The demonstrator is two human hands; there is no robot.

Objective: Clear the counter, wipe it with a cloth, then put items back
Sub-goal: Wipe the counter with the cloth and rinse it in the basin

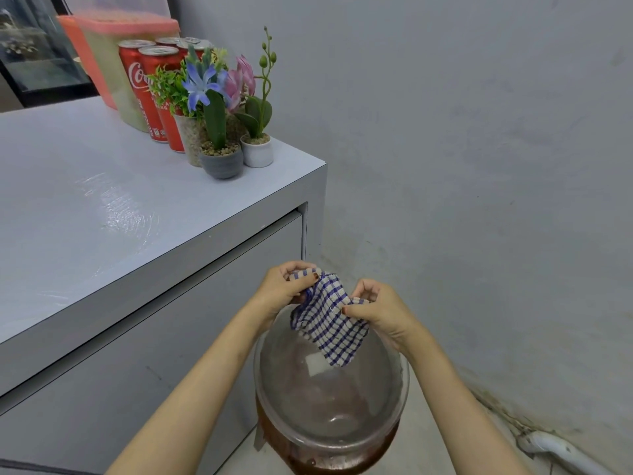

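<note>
Blue-and-white checked cloth (330, 322) hangs just above the clear round plastic basin (376, 406), drooping down from the fingers. Left hand (281, 289) pinches its top corner, right hand (380, 310) its right edge, both equally near.

Pots (222, 162) before cans (147, 94) on counter (85, 207); cloth (330, 323) over basin (329, 413), seemingly floor-level.

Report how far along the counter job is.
Done, apparently: the counter shows wet wipe streaks, with cans and plants bunched at its far corner. In hand: left hand and right hand grip the cloth above a clear bowl beside the counter. Left: spreading the items back, judging by how they sit.
</note>
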